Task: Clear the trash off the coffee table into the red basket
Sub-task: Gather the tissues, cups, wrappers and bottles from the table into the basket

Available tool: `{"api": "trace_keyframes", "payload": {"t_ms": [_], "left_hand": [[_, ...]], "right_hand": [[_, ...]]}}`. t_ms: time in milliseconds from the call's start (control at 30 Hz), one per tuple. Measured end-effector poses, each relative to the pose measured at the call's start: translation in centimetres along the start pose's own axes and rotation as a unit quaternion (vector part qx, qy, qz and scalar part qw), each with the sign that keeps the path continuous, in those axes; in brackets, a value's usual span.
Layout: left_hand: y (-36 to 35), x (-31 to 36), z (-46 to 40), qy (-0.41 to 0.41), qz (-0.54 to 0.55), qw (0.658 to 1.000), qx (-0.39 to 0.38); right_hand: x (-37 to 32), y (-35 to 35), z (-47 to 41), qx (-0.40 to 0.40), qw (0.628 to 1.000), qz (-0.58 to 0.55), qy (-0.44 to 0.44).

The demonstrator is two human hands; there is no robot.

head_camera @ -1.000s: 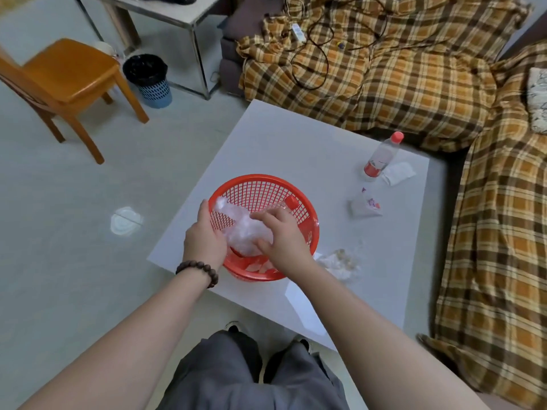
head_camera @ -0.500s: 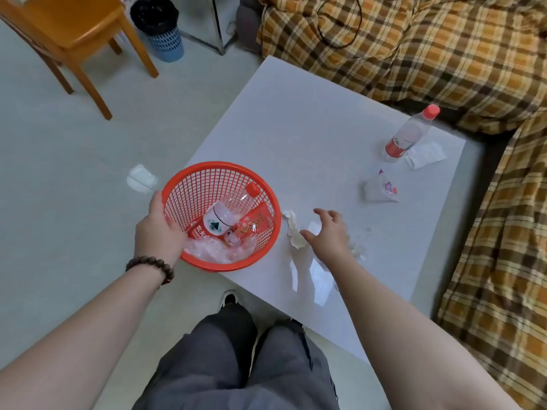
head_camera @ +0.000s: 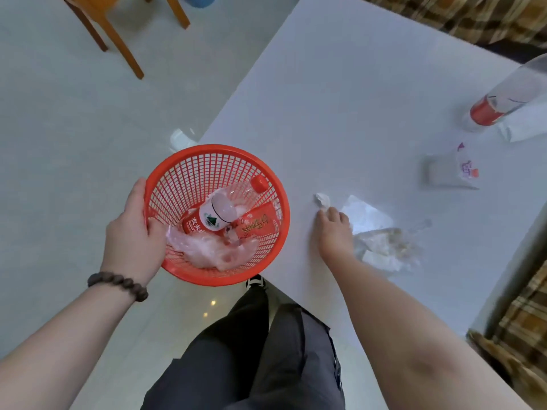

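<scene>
The red mesh basket hangs over the near-left edge of the white coffee table. My left hand grips its left rim, thumb outside and fingers inside. In it lie a red-capped water bottle, a red wrapper and crumpled clear plastic. My right hand rests on the table to the right of the basket, its fingertips touching a small crumpled tissue. A white paper and a clear bag with crumbs lie just right of that hand.
Further right on the table stand a bottle with a red label, a white packet and a small printed pouch. Wooden chair legs stand at the far left. Plaid sofa covers border the table's far and right sides.
My right hand came out of the basket and moved right onto the table by the tissue. My left hand drew the basket toward the table's near-left edge. The view tilted down.
</scene>
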State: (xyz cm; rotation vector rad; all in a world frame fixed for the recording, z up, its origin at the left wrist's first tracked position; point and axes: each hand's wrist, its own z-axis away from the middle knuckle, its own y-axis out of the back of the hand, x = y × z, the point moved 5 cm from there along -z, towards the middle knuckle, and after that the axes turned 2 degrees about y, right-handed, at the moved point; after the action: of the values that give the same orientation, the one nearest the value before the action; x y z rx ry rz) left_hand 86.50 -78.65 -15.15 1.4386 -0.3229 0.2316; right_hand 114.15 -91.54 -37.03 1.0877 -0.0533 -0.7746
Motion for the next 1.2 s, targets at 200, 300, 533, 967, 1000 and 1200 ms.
{"api": "trace_keyframes", "payload": {"t_ms": [200, 300, 533, 967, 1000, 1200], "left_hand": [[0.6, -0.4, -0.3, 0.014, 0.013, 1.0, -0.006], [1.1, 0.3, -0.5, 0.021, 0.023, 0.999, -0.021], [1.9, 4.0, -0.2, -0.009, 0.066, 0.996, -0.052], [1.4, 13.6, 3.3, -0.088, 0.121, 0.986, -0.078], [1.3, 14.0, 3.7, -0.089, 0.127, 0.985, -0.079], [-0.4, 15.4, 5.4, -0.089, 0.14, 0.981, -0.099]], "right_hand": [[0.2, 2.2, 0.7, 0.018, 0.992, -0.114, -0.046], [-1.1, 5.9, 2.5, 0.077, 0.978, -0.189, -0.036], [-6.0, 17.9, 8.5, 0.251, 0.923, -0.288, 0.043], [-12.7, 20.1, 13.6, 0.182, 0.937, -0.228, 0.191], [-12.4, 20.0, 13.8, 0.174, 0.939, -0.221, 0.196], [-5.5, 22.1, 16.9, 0.346, 0.882, -0.29, 0.137]]}}
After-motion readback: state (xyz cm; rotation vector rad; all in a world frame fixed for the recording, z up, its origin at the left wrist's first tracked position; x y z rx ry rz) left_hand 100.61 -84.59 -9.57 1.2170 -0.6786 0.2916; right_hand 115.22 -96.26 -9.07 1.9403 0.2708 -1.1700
